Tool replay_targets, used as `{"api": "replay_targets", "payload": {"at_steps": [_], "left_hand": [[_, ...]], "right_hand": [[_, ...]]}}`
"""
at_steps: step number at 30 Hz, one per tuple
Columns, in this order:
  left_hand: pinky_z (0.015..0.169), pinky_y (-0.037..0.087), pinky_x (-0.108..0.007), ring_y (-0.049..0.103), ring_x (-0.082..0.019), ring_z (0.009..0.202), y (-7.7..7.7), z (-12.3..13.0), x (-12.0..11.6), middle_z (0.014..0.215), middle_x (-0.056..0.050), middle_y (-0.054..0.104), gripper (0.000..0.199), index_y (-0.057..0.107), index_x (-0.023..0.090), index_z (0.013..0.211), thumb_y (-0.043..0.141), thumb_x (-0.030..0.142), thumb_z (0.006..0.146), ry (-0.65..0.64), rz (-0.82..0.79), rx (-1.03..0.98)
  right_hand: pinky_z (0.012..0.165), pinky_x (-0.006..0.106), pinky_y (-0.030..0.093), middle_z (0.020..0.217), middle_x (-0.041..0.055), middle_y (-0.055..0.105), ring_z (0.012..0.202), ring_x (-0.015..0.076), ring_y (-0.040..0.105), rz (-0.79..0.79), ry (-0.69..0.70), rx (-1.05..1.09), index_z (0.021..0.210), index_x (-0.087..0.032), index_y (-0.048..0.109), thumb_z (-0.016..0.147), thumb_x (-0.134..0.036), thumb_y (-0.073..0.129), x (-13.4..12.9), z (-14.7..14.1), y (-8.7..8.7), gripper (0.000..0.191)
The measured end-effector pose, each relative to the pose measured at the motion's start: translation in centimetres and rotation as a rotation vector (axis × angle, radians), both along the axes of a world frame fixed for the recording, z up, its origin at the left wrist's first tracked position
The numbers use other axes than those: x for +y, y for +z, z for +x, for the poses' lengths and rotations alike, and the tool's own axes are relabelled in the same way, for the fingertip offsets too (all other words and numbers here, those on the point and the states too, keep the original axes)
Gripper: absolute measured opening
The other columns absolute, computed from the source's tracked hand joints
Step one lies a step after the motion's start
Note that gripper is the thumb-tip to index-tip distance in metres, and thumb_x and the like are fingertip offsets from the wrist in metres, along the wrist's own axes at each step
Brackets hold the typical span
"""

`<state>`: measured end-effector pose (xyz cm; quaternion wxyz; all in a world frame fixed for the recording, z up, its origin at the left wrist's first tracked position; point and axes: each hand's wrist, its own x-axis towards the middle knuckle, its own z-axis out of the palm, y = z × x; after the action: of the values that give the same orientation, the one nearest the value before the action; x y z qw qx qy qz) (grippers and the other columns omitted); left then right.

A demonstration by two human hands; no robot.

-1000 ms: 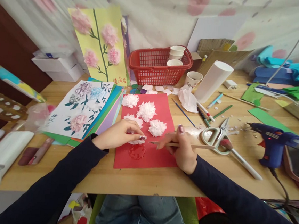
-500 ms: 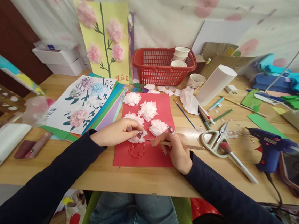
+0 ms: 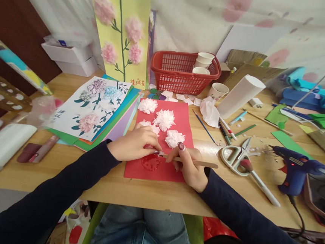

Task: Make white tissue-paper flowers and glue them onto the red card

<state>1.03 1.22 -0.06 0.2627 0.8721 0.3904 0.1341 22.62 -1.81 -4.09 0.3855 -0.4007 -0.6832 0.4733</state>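
A sheet of red paper point(image 3: 157, 176) lies before me, bearing several white tissue-paper flowers point(image 3: 164, 120). Near its bottom edge shows a round, glossy wet-looking patch point(image 3: 150, 162). Just above that patch my left hand point(image 3: 136, 143) is closed in a pinch, with a piece of white tissue paper mostly hidden under its fingers. My right hand point(image 3: 190, 163) grips a flat wooden craft stick point(image 3: 208, 164) lying sideways, its tip meeting the left fingertips. A small whitish bit shows at that tip.
Flower artwork point(image 3: 87, 123) lies on coloured papers to the left. Behind stand a red basket point(image 3: 183, 82), a paper cup point(image 3: 218, 92) and a white roll point(image 3: 241, 96). Scissors point(image 3: 234, 158), a brush point(image 3: 262, 185) and a blue glue gun point(image 3: 293, 167) lie on the right.
My left hand has turned over and moved slightly right and down, toward the stick's tip, now covering the tissue paper. The right hand still holds the stick. The view has shifted slightly.
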Motion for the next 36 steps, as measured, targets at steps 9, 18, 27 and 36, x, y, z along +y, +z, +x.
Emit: {"api": "replay_targets", "payload": {"at_steps": [9, 18, 27, 36], "left_hand": [[0.096, 0.029, -0.042, 0.057, -0.023, 0.096, 0.3, 0.2, 0.2, 0.085, -0.002, 0.073, 0.018, 0.075, 0.022, 0.084, 0.059, 0.013, 0.086, -0.045, 0.025, 0.066], [0.087, 0.028, -0.039, 0.057, -0.024, 0.096, 0.3, 0.4, 0.6, 0.086, -0.002, 0.074, 0.018, 0.074, 0.022, 0.084, 0.059, 0.012, 0.085, -0.076, 0.057, 0.115], [0.087, 0.026, -0.041, 0.055, -0.024, 0.097, 0.6, 0.6, 0.6, 0.087, -0.002, 0.073, 0.023, 0.074, 0.022, 0.083, 0.055, 0.007, 0.085, -0.089, 0.069, 0.176], [0.083, 0.027, -0.038, 0.056, -0.023, 0.095, 1.0, 1.0, 0.7, 0.082, -0.002, 0.072, 0.021, 0.073, 0.020, 0.082, 0.056, 0.009, 0.086, -0.117, 0.066, 0.224]], "right_hand": [[0.049, 0.026, 0.038, 0.048, -0.0013, 0.048, 0.044, 0.0112, 0.046, -0.018, 0.022, -0.068, 0.069, -0.016, 0.070, 0.100, -0.060, 0.030, 0.2, -0.4, 0.4, 0.067], [0.049, 0.025, 0.037, 0.050, -0.0014, 0.048, 0.046, 0.0110, 0.045, 0.018, 0.061, -0.114, 0.071, -0.016, 0.070, 0.101, -0.058, 0.029, 0.2, -0.6, 0.3, 0.066], [0.048, 0.025, 0.036, 0.049, -0.0013, 0.048, 0.045, 0.0109, 0.045, 0.016, 0.012, -0.102, 0.072, -0.015, 0.071, 0.102, -0.055, 0.030, 0.3, -0.4, 0.2, 0.065], [0.048, 0.025, 0.037, 0.049, -0.0016, 0.047, 0.045, 0.0108, 0.045, 0.007, 0.026, -0.103, 0.072, -0.015, 0.070, 0.102, -0.056, 0.031, 0.3, -0.7, 0.3, 0.064]]}}
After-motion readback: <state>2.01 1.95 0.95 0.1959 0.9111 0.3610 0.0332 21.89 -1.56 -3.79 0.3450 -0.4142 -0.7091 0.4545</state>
